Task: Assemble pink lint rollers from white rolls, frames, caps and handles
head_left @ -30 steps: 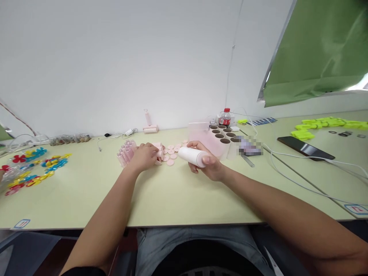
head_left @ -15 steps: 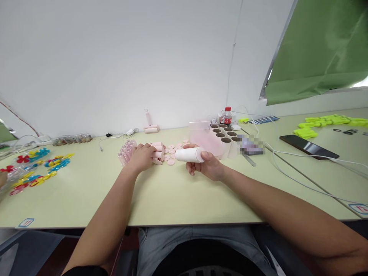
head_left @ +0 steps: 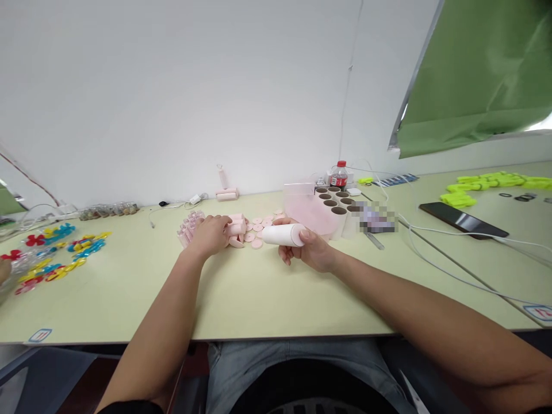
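Note:
In my right hand (head_left: 317, 248) I hold a white lint roller refill (head_left: 278, 235) with a pink round cap (head_left: 297, 234) at its near end, my thumb against the cap. It is tilted over the table. My left hand (head_left: 211, 234) bends its fingers over a pile of pink plastic half-round covers (head_left: 236, 225), fingertips on one at the pile's left side. Their grip is partly hidden. Left of this hand lies a bunch of pink clear-wrapped handles (head_left: 188, 227). Several pink discs (head_left: 257, 244) lie between my hands.
White rolls with brown cores (head_left: 338, 211) stand upright at right, beside pink film (head_left: 304, 210). Behind them is a cola bottle (head_left: 339, 175). An assembled pink lint roller (head_left: 226, 194) rests by the wall. A phone (head_left: 463, 219) and white cables lie right; colourful plastic pieces (head_left: 64, 253) lie left.
My left hand's fingers shift slightly at the pink covers. The roll in my right hand has turned a little, showing more of its pink cap's face.

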`<state>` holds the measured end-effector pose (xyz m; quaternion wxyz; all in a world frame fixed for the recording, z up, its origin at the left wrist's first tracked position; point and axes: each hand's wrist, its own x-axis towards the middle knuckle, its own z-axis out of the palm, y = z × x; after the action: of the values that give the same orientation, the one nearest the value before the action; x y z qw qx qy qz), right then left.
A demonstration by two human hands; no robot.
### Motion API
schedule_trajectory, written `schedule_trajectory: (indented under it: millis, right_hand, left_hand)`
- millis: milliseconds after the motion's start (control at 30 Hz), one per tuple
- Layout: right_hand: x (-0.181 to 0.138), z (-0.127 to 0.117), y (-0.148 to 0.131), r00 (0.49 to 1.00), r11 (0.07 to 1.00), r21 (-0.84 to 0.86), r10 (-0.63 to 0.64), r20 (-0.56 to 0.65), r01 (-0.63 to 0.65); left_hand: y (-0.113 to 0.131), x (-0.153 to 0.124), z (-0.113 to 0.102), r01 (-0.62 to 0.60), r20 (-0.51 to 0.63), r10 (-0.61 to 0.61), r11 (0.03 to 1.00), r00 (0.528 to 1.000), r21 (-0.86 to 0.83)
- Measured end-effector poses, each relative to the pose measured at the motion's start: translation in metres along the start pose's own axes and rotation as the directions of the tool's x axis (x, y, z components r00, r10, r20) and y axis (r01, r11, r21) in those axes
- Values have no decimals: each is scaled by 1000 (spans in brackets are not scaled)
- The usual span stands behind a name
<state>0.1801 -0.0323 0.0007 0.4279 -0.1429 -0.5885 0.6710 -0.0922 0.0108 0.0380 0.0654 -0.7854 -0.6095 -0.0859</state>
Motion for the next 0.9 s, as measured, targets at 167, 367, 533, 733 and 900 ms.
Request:
schedule_trajectory:
  millis: [167,367,533,733,900]
  right_hand:
    - [0,1,0,1000,1000,6,-3,3,3]
    - [0,0,0,1000,1000,-5,5,11,-5]
    - [-1,1,-1,999,999,-13,33,23,-33]
    - [-1,0,2,998,998,-37,51,40,-49]
    - [0,-1,2,997,998,-29,63,47,-62]
  left_hand:
    - [-1,0,-1,-31,80,29,999,996,34]
    - [0,1,-4,-55,66,54,998,996,19]
    - [-5,2,-2,-90,102,92,996,991,-27]
    - [-2,1,-5,-72,94,74,997,993,-29]
    - [2,-5,-14,-70,-31,67,994,997,-88]
